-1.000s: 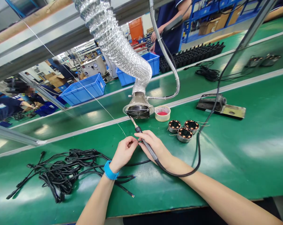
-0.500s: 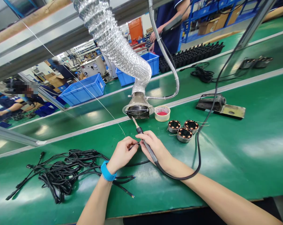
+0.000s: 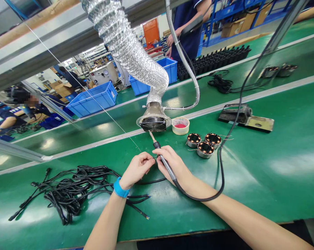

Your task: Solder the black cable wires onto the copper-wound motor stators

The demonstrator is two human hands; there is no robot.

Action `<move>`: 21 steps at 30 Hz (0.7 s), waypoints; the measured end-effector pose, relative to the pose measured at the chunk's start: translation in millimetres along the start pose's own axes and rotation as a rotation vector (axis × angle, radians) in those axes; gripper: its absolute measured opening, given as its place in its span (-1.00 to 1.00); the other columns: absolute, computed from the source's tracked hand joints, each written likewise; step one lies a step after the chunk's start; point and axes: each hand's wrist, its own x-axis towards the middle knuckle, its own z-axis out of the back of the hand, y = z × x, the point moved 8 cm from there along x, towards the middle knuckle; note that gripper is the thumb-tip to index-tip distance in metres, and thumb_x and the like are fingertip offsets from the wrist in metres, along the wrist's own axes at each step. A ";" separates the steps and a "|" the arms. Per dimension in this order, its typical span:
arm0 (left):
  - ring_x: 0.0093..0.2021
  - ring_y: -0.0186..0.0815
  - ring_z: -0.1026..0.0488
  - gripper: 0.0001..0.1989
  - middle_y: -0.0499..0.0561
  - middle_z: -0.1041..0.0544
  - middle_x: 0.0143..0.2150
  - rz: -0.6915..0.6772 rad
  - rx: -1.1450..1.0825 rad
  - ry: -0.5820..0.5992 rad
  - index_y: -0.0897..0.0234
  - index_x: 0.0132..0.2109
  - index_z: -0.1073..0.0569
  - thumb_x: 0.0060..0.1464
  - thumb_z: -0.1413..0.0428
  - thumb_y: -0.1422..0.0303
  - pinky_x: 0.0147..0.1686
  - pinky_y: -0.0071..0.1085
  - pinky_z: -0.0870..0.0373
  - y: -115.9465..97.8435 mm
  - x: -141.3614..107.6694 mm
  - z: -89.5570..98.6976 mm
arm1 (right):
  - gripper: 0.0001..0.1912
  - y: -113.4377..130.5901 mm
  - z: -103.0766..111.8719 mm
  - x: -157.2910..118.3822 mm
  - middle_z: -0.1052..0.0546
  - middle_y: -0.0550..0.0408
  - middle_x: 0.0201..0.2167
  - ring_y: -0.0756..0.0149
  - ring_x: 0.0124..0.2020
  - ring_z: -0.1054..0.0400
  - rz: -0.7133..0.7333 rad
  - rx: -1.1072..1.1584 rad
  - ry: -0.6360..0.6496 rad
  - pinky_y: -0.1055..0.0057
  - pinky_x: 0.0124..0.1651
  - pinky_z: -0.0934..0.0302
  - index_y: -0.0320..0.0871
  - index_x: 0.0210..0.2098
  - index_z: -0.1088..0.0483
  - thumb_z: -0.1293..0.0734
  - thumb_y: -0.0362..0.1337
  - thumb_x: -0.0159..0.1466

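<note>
My right hand is wrapped round a soldering iron, whose tip points up and left below the fan of an extraction duct. My left hand, with a blue wristband, pinches the thin end of a black cable close to the right fingertips. The exact grip on the wire end is too small to make out. Left of my left wrist lies a tangled bundle of black cables, some with stripped coloured ends. Three stator coils sit to the right of my right hand.
A roll of tape stands beside the duct. Farther right is an iron stand. The iron's black cord loops over my right forearm. Behind are blue crates, rows of black parts and people at work.
My left fingers have shifted slightly and less black cable shows between them. The iron and my right hand have moved slightly right. In the background, the left person's arm has shifted.
</note>
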 end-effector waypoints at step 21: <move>-0.58 -0.50 0.00 -0.74 -0.20 -0.12 -0.59 0.048 -0.079 -0.054 0.34 -0.35 -0.42 0.13 -0.13 0.20 -0.57 -0.50 0.09 5.9 2.3 4.4 | -0.48 -5.7 22.4 7.6 -0.27 0.10 -0.10 0.49 -0.39 -0.41 -0.143 0.222 0.091 0.38 -0.14 -0.36 -0.04 0.09 -0.22 -0.26 -0.53 0.18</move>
